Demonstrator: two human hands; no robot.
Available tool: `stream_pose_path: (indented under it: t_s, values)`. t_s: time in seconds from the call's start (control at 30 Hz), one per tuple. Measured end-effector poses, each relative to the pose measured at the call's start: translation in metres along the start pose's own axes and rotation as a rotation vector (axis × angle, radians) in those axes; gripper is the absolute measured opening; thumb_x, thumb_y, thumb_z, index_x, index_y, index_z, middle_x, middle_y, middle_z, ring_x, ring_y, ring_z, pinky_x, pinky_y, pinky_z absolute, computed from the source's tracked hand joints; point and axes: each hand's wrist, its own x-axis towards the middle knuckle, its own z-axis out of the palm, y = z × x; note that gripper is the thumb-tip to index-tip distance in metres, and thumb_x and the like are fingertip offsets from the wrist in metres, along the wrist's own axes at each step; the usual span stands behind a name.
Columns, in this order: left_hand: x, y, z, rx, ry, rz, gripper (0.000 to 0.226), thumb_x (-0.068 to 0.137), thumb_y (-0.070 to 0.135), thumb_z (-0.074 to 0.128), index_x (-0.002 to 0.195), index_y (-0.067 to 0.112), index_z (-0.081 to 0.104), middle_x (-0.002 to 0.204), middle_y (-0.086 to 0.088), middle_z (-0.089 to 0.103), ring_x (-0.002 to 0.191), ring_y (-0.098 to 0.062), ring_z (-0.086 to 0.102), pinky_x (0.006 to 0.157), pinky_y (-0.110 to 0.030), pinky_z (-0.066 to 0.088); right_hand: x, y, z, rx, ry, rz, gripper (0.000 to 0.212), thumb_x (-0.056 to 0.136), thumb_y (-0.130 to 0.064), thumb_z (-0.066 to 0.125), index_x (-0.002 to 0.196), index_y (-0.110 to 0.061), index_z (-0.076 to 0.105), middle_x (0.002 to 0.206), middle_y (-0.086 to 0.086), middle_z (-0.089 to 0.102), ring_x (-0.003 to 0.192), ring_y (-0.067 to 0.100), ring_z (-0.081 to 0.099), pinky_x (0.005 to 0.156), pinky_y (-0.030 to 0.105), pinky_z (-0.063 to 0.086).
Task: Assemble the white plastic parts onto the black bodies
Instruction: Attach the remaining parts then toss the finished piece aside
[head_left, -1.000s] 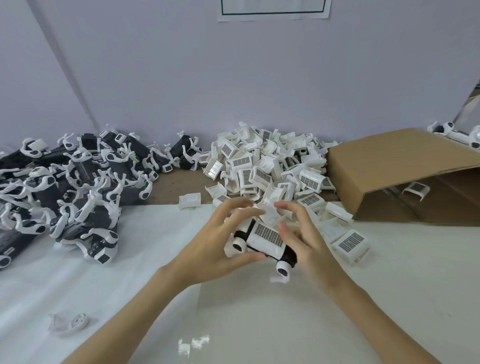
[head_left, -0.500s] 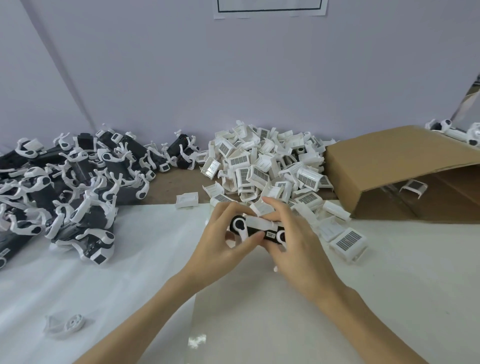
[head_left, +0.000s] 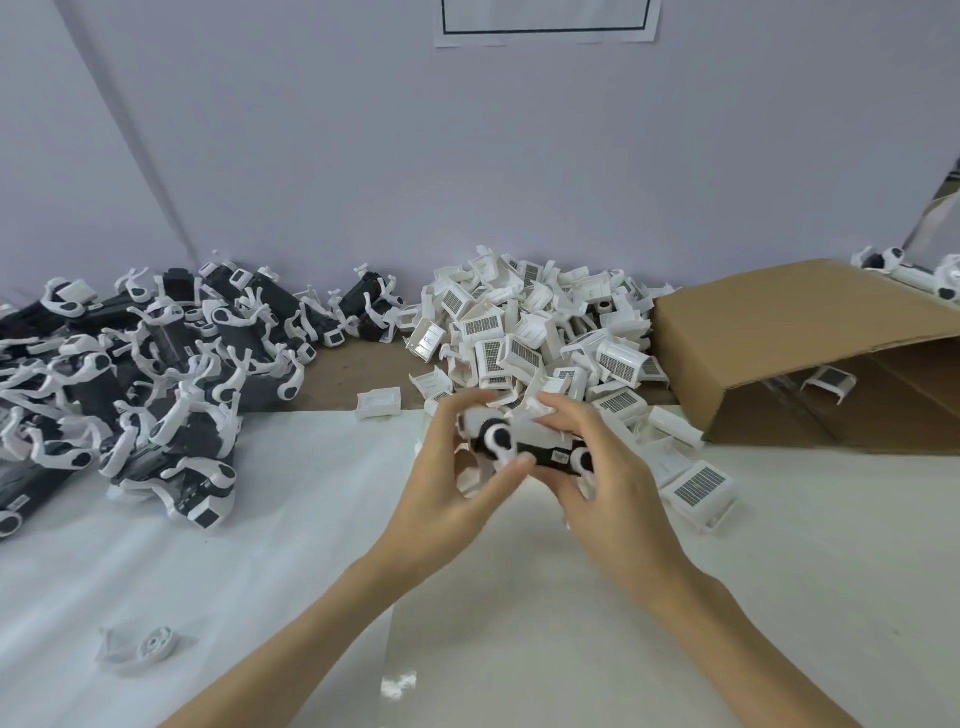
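A black body (head_left: 543, 456) with white rounded ends is held between both hands just above the table's middle. My left hand (head_left: 447, 501) grips its left end, thumb under the white round piece (head_left: 500, 439). My right hand (head_left: 605, 491) grips the right end, fingers curled over a white plastic part (head_left: 535, 427) sitting on top of the body. Behind them lies a heap of white grilled parts (head_left: 524, 338). A pile of black bodies with white arms (head_left: 130, 374) fills the left side.
A tipped cardboard box (head_left: 779, 338) lies open at the right with one white part inside. Loose white parts (head_left: 698, 488) lie right of my hands, and another (head_left: 378, 404) sits to their left. A small white round piece (head_left: 148, 646) rests near the front left. A wall closes the back.
The body has been turned from its grilled white face up to its side, and both hands have closed round it and lifted it slightly away from me.
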Motion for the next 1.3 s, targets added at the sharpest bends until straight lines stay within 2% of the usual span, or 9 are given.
stream_pose_path:
  t_s: [0.07,0.33,0.47,0.6,0.77,0.87,1.07,1.17,1.3]
  values:
    - [0.002,0.004,-0.001,-0.165,0.049,-0.047,0.044,0.099,0.038,0.070,0.138,0.023,0.056,0.123,0.000,0.069,0.111,-0.023,0.069,0.091,-0.038,0.057,0.001,0.006,-0.001,0.093,0.011,0.038,0.060,0.093,-0.021,0.075,0.147,-0.031,0.050,0.128,-0.021,0.064,0.125,0.003,0.061,0.099,0.013,0.047]
    - [-0.002,0.004,0.009,0.230,0.029,0.255,0.042,0.091,0.017,0.084,0.131,0.015,0.072,0.126,-0.002,0.063,0.118,-0.023,0.066,0.096,-0.043,0.057,-0.004,0.012,0.006,0.027,-0.062,0.035,0.075,0.086,0.000,0.079,0.141,-0.045,0.054,0.126,-0.035,0.062,0.119,-0.006,0.061,0.097,0.013,0.048]
    - [-0.002,0.008,0.009,0.128,0.046,0.194,0.032,0.094,0.036,0.079,0.121,0.019,0.074,0.120,0.004,0.065,0.116,-0.026,0.066,0.091,-0.033,0.055,-0.002,0.014,0.003,-0.075,-0.019,-0.002,0.072,0.084,0.006,0.077,0.142,-0.035,0.063,0.120,-0.020,0.069,0.113,0.012,0.067,0.094,0.029,0.056]
    - [0.003,0.011,0.007,-0.003,0.051,0.085,0.011,0.102,0.027,0.069,0.112,0.027,0.075,0.114,0.002,0.069,0.112,-0.023,0.068,0.088,-0.024,0.052,-0.002,0.011,0.007,-0.246,0.056,-0.073,0.071,0.079,-0.002,0.088,0.140,-0.030,0.065,0.115,-0.012,0.073,0.116,0.024,0.064,0.095,0.036,0.056]
    - [0.001,0.006,0.005,0.239,-0.002,0.037,0.046,0.088,0.055,0.077,0.126,0.038,0.058,0.114,0.023,0.067,0.111,-0.009,0.065,0.092,-0.023,0.051,0.000,0.014,0.008,-0.409,0.049,-0.212,0.071,0.083,-0.017,0.084,0.148,-0.024,0.058,0.115,0.000,0.057,0.106,0.025,0.055,0.096,0.038,0.052]
    - [0.002,0.002,0.004,0.207,0.016,-0.006,0.053,0.086,0.047,0.084,0.129,0.032,0.056,0.109,0.023,0.068,0.106,-0.010,0.069,0.094,-0.033,0.055,0.000,0.013,0.007,-0.262,0.028,-0.140,0.066,0.088,-0.031,0.080,0.149,-0.029,0.057,0.121,-0.002,0.053,0.115,0.020,0.053,0.098,0.037,0.051]
    - [0.013,-0.005,-0.029,0.008,-0.186,0.034,0.070,0.089,0.021,0.084,0.151,0.024,0.052,0.150,0.004,0.061,0.145,-0.020,0.051,0.117,-0.038,0.044,0.005,0.020,-0.008,0.272,-0.261,0.272,0.074,0.082,-0.040,0.088,0.146,-0.039,0.052,0.132,-0.024,0.063,0.129,0.000,0.058,0.111,0.031,0.048]
    - [0.018,-0.020,-0.043,0.182,-0.270,0.145,0.073,0.083,0.021,0.093,0.145,0.021,0.054,0.158,0.012,0.053,0.156,-0.012,0.035,0.125,-0.036,0.032,0.004,0.019,-0.010,0.027,-0.172,0.132,0.073,0.072,-0.034,0.096,0.136,-0.031,0.060,0.125,-0.020,0.063,0.122,0.004,0.059,0.106,0.027,0.048]
    - [0.019,-0.031,-0.044,0.571,-0.028,0.391,0.064,0.074,0.032,0.096,0.126,0.015,0.063,0.149,0.028,0.055,0.142,0.012,0.041,0.115,-0.020,0.034,0.006,0.015,-0.009,-0.221,-0.089,-0.177,0.073,0.078,-0.032,0.091,0.142,-0.019,0.057,0.136,-0.011,0.057,0.130,0.011,0.052,0.110,0.017,0.038]
